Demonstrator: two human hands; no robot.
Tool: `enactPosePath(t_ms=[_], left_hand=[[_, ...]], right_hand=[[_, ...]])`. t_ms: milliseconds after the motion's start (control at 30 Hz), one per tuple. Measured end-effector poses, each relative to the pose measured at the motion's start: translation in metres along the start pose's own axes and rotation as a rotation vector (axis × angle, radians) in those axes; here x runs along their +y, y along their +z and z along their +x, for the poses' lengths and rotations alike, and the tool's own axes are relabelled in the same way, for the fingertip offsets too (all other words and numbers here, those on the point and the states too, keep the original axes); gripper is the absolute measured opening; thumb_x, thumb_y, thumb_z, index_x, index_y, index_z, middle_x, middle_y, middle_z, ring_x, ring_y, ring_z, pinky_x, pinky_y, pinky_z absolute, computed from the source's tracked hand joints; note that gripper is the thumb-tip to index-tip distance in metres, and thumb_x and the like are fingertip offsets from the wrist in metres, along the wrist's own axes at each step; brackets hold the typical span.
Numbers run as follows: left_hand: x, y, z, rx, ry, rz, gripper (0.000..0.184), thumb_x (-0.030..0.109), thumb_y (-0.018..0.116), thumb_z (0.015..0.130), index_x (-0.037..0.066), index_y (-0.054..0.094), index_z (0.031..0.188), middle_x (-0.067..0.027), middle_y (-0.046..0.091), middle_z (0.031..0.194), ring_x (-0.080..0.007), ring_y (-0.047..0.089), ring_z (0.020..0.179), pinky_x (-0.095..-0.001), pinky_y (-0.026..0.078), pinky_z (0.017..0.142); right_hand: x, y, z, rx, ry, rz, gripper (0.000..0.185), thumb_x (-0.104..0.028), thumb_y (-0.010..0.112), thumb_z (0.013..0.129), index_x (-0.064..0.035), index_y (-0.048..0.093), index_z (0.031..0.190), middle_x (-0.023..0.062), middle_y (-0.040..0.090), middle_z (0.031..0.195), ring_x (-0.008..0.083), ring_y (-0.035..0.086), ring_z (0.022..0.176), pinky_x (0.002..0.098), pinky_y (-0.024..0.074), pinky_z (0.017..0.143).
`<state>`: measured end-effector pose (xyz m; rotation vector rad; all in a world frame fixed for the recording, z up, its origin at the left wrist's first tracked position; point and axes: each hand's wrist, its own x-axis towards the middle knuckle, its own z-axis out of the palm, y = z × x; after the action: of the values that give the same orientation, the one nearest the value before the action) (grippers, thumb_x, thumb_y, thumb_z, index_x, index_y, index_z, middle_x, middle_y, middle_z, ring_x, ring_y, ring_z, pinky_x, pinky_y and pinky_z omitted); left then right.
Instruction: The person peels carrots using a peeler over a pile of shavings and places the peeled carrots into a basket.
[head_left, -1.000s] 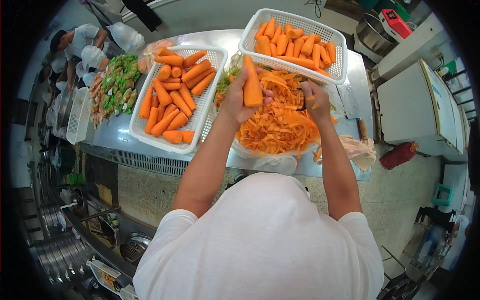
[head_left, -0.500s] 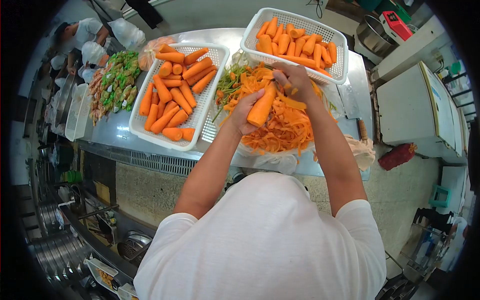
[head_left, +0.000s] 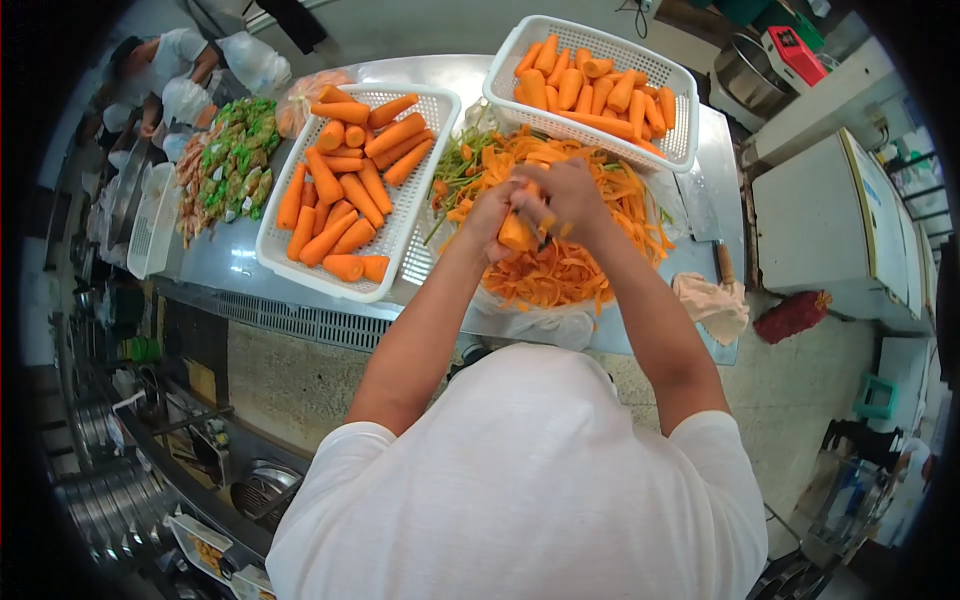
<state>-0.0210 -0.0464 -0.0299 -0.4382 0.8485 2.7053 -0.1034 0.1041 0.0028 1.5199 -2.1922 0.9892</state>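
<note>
A thick orange carrot (head_left: 516, 234) is gripped in my left hand (head_left: 487, 222), its blunt end pointing toward me. My right hand (head_left: 570, 200) is closed over the carrot's right side, blurred by motion. A dark bit of a peeler (head_left: 545, 242) shows beneath its fingers; the rest of the tool is hidden. Under both hands spreads a heap of carrot peelings (head_left: 560, 275) on clear plastic. Left of them stands a white basket (head_left: 270, 235) of whole carrots. Beyond my right hand, another white basket (head_left: 690, 110) holds carrots that look peeled.
A cleaver (head_left: 703, 215) and a crumpled cloth (head_left: 712, 305) lie on the metal table's right side. Green stems (head_left: 455, 175) stick out of the peelings. Bundles in green wrapping (head_left: 238, 150) lie at the far left, near people in white (head_left: 178, 65).
My right hand has come down along the carrot toward me, from its far end to its near part. The carrot now points more steeply toward me and is more covered.
</note>
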Motion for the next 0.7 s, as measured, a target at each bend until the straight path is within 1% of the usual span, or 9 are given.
enactPosePath(t_ms=[67,133,267,367,433,533,600,667,700], left_hand=[[0.003,-0.004,0.0,-0.085,0.012,0.085,0.038,0.033,0.047,0.105,0.011,0.05,0.136,-0.0085,0.066,0.098,-0.0177,0.07,0.073,-0.0327,0.062,0.061],[0.006,-0.004,-0.009,-0.157,-0.051,0.177,0.038,0.033,0.05,0.104,0.01,0.05,0.134,-0.0074,0.064,0.099,-0.0184,0.07,0.074,-0.0343,0.062,0.061],[0.001,0.002,-0.008,-0.134,-0.017,0.081,0.036,0.031,0.046,0.105,0.01,0.05,0.134,-0.0073,0.064,0.098,-0.0198,0.069,0.07,-0.0355,0.062,0.059],[0.004,0.007,-0.002,-0.011,0.047,-0.021,0.036,0.028,0.042,0.105,0.01,0.049,0.136,-0.0085,0.064,0.098,-0.0211,0.069,0.073,-0.0348,0.061,0.056],[0.015,0.025,-0.009,0.188,-0.129,-0.169,0.04,0.025,0.037,0.106,0.011,0.047,0.141,-0.0078,0.064,0.1,-0.0184,0.068,0.074,-0.0366,0.061,0.058],[0.011,-0.008,0.0,-0.145,-0.016,0.072,0.039,0.027,0.042,0.104,0.011,0.048,0.139,-0.0075,0.064,0.1,-0.0177,0.068,0.075,-0.0338,0.061,0.057],[0.005,-0.004,-0.001,-0.111,-0.037,0.041,0.04,0.028,0.044,0.104,0.011,0.047,0.14,-0.0073,0.065,0.101,-0.0175,0.068,0.073,-0.0331,0.061,0.056],[0.004,0.0,-0.002,-0.08,-0.052,0.007,0.041,0.029,0.047,0.103,0.011,0.047,0.14,-0.0071,0.065,0.101,-0.0173,0.068,0.071,-0.0324,0.06,0.054],[0.002,-0.003,-0.001,-0.089,-0.032,0.006,0.042,0.029,0.05,0.102,0.013,0.047,0.14,-0.0083,0.065,0.099,-0.0187,0.068,0.069,-0.0322,0.06,0.053]], right_hand=[[0.023,-0.002,0.007,0.052,-0.004,-0.03,0.041,-0.043,0.062,0.095,-0.0075,0.069,0.114,0.0105,0.065,0.063,0.0285,0.065,0.061,0.0423,0.048,0.064],[0.039,-0.015,0.012,0.039,0.531,0.205,0.039,-0.036,0.067,0.091,-0.0074,0.069,0.118,0.013,0.067,0.068,0.0262,0.067,0.063,0.0362,0.0505,0.06],[0.048,-0.014,0.008,0.106,0.453,-0.035,0.035,-0.039,0.062,0.093,-0.01,0.07,0.112,0.0119,0.066,0.064,0.0311,0.064,0.061,0.0428,0.0483,0.065],[-0.008,-0.011,0.01,-0.011,0.247,0.112,0.036,-0.04,0.062,0.094,-0.0093,0.07,0.111,0.0105,0.066,0.064,0.0312,0.064,0.06,0.0418,0.0488,0.064],[-0.019,-0.005,0.007,-0.006,-0.063,0.03,0.036,-0.04,0.062,0.094,-0.0094,0.07,0.111,0.0105,0.067,0.066,0.0326,0.064,0.063,0.0423,0.0485,0.069],[0.025,0.0,0.015,0.047,0.163,0.043,0.033,-0.03,0.065,0.093,-0.0002,0.071,0.108,0.0123,0.065,0.064,0.0245,0.065,0.057,0.0363,0.0504,0.059],[0.036,-0.008,0.013,0.054,0.389,0.265,0.035,-0.032,0.066,0.094,-0.0004,0.071,0.109,0.0129,0.063,0.061,0.0252,0.063,0.055,0.0379,0.0491,0.059],[0.051,-0.012,0.013,-0.012,0.446,-0.123,0.044,-0.047,0.058,0.097,-0.0082,0.071,0.113,0.0113,0.07,0.071,0.0341,0.066,0.07,0.0428,0.0487,0.082],[0.033,-0.02,0.017,-0.029,0.486,-0.013,0.045,-0.049,0.057,0.096,-0.0084,0.072,0.112,0.0126,0.07,0.072,0.0349,0.067,0.073,0.0433,0.048,0.084]])
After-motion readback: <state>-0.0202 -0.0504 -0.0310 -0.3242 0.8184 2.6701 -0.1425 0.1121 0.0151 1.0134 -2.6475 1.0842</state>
